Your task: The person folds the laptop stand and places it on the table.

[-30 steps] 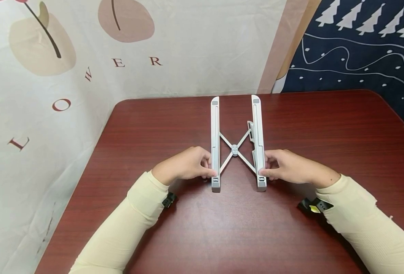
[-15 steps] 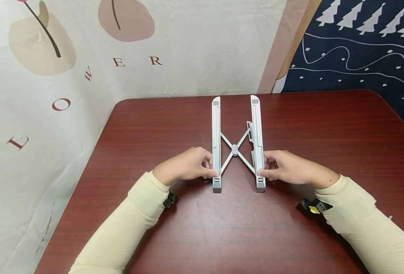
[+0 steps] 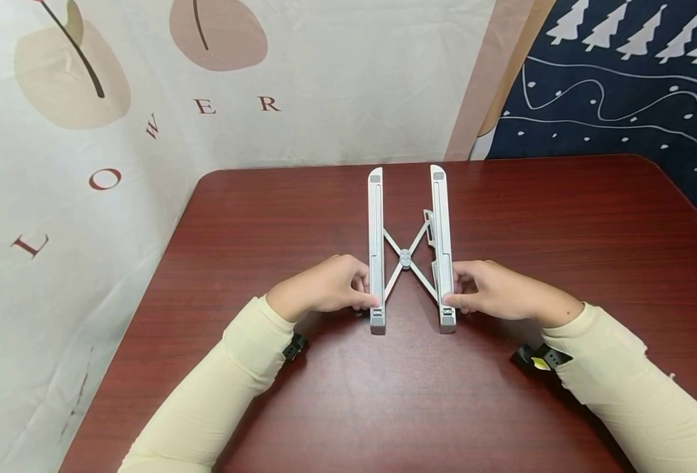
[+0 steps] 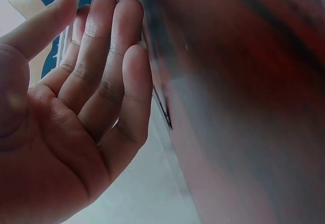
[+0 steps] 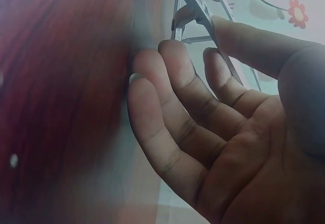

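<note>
Pale cloth (image 3: 348, 85) hangs across the upper left of the frame and dark blue cloth (image 3: 614, 98) fills the upper right, beyond the reddish-brown counter (image 3: 354, 407). At the middle of the frame, apparently resting on it, is a silvery folding stand — two long rails (image 3: 441, 243) joined by crossed arms (image 3: 422, 280). From where I watch, the left hand (image 3: 333, 287) and the right hand (image 3: 504, 289) each pinch a rail's near end, thumb (image 3: 460, 301) over the upper face, fingers (image 5: 218, 71) curled at the outer side. The step looks like squeezing the rails together; best to push evenly from both sides, keep them parallel and hold fingertips out of the gap. Compared with half a second ago, the rails sit slightly nearer each other, both hands having come inward with them — while the pivot (image 3: 405, 259) keeps its place.
</note>
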The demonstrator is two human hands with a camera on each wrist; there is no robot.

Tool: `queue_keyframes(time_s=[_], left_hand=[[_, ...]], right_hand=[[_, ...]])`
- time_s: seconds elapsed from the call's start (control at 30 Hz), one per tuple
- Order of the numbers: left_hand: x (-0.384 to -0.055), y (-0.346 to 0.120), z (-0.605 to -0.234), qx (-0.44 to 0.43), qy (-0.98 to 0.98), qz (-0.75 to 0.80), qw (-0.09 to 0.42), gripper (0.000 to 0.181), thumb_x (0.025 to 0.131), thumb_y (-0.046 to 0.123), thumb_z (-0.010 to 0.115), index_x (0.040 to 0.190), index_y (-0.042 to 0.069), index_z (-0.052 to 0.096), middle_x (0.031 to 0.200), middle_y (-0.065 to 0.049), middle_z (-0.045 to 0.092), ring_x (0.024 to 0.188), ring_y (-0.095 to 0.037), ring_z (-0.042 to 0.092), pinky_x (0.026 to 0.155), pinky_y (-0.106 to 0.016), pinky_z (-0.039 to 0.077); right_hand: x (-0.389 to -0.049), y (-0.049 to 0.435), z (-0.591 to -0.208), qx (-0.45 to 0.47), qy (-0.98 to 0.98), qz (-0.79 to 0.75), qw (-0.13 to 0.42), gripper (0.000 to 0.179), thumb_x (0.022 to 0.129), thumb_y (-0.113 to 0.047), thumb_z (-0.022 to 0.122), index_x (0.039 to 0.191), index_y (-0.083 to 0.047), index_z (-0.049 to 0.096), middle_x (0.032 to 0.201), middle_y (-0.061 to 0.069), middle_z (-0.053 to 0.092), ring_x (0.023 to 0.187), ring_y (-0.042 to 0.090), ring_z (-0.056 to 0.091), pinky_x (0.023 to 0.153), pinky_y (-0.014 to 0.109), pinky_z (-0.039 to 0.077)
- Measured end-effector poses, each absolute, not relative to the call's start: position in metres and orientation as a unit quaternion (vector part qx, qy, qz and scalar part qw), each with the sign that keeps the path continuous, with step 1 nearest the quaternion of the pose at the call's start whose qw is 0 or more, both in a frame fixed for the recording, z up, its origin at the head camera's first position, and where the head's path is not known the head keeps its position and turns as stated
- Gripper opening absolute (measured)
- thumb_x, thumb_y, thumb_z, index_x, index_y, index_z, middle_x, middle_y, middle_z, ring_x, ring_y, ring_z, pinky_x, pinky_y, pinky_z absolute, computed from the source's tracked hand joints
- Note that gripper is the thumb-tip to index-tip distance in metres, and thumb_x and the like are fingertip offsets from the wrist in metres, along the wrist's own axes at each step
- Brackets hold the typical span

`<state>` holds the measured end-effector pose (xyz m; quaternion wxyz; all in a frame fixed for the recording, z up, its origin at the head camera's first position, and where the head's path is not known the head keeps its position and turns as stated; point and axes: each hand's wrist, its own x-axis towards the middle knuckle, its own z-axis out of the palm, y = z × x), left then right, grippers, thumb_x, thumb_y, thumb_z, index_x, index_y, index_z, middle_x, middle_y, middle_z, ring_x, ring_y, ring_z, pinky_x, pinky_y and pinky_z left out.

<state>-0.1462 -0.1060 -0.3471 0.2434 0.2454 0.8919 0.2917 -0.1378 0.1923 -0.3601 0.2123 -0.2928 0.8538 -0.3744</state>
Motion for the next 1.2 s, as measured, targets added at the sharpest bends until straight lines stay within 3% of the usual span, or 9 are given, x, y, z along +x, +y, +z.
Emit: queue_keyframes(time_s=[0.37,1.2], left_hand=[[-0.1448,-0.1043,-0.3475,0.245,0.886,0.302,0.253,0.019,0.087,0.024,0.079,0.076,0.013,0.067,0.066,0.000,0.072,0.059,-0.012,0.065,0.060,-0.021,0.046],[-0.1428,-0.1005,-0.3491,0.251,0.884,0.303,0.251,0.020,0.087,0.025,0.079,0.075,0.013,0.067,0.066,0.001,0.072,0.059,-0.010,0.064,0.063,-0.022,0.048]], right_hand=[[-0.1357,0.1900,-0.3588,-0.295,0.850,-0.379,0.214,0.013,0.092,-0.013,0.071,0.094,-0.006,0.060,0.072,0.001,0.066,0.063,0.010,0.061,0.060,0.025,0.051],[-0.1335,0.1871,-0.3605,-0.304,0.846,-0.382,0.214,0.013,0.093,-0.013,0.070,0.095,-0.005,0.059,0.073,0.002,0.066,0.064,0.010,0.061,0.060,0.025,0.051]])
